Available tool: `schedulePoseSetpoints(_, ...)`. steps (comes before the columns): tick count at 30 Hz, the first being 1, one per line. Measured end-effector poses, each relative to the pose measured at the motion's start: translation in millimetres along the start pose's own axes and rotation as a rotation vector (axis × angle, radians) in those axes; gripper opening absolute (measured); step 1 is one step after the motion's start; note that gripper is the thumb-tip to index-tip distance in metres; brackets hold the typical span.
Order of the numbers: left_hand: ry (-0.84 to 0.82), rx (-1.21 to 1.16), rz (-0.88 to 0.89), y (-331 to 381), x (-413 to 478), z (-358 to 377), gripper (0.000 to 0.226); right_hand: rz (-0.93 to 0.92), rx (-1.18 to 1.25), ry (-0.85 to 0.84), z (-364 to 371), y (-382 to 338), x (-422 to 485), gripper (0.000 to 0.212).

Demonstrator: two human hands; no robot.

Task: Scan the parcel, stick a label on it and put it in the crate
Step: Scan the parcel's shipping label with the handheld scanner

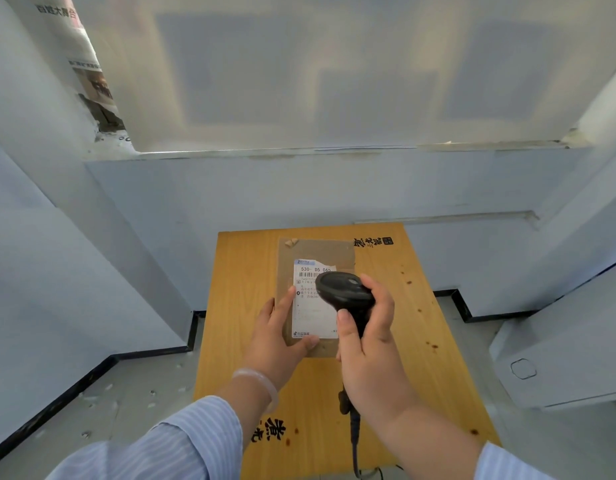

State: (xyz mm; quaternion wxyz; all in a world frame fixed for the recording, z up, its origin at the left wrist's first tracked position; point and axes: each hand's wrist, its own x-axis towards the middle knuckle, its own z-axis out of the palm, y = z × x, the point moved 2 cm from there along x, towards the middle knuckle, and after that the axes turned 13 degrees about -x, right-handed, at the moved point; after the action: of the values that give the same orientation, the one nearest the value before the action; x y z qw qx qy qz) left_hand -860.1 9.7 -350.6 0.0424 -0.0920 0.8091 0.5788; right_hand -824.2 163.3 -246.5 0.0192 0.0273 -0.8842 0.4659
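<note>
A flat brown cardboard parcel [317, 252] lies lengthwise on the orange wooden table [403, 341]. A white shipping label [311, 306] with a barcode and printed text covers its middle. My left hand [277, 337] grips the parcel's near left corner, thumb on the label's lower edge. My right hand [368, 344] holds a black handheld barcode scanner [344, 292] by its handle. The scanner's head hovers over the right side of the label and hides part of it. Its cable [353, 441] runs down past my wrist. No crate is in view.
The table stands against a pale blue wall under a frosted window ledge [334, 152]. A white boxy unit [559, 358] sits right of the table. Grey floor with black skirting [150, 351] lies to the left. Black characters are printed on the table's corners.
</note>
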Motion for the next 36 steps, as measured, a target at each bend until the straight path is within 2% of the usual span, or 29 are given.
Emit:
schedulePoseSetpoints(9, -0.009, 0.031, -0.066, -7.0, -6.2, -3.0, 0.092, 0.102, -0.123, -0.032, -5.3, 20.8, 4.5, 0.050)
schedulePoseSetpoints(14, -0.066, 0.036, -0.155, -27.6, -26.5, -2.8, 0.091, 0.320, -0.273, -0.093, -11.2, 76.5, 10.7, 0.055)
schedulePoseSetpoints(19, -0.100, 0.069, -0.201, -41.5, -45.4, 6.9, 0.091, 0.486, -0.400, -0.262, -4.3, 117.7, 18.1, 0.058)
schedulePoseSetpoints(26, -0.103, 0.023, -0.281, -52.1, -57.7, 15.4, 0.090, 0.548, -0.479, -0.317, 11.8, 146.8, 25.2, 0.057)
schedulePoseSetpoints(36, -0.136, 0.087, -0.270, -49.4, -62.7, 13.6, 0.090, 0.601, -0.455, -0.339, 19.9, 166.7, 29.9, 0.059)
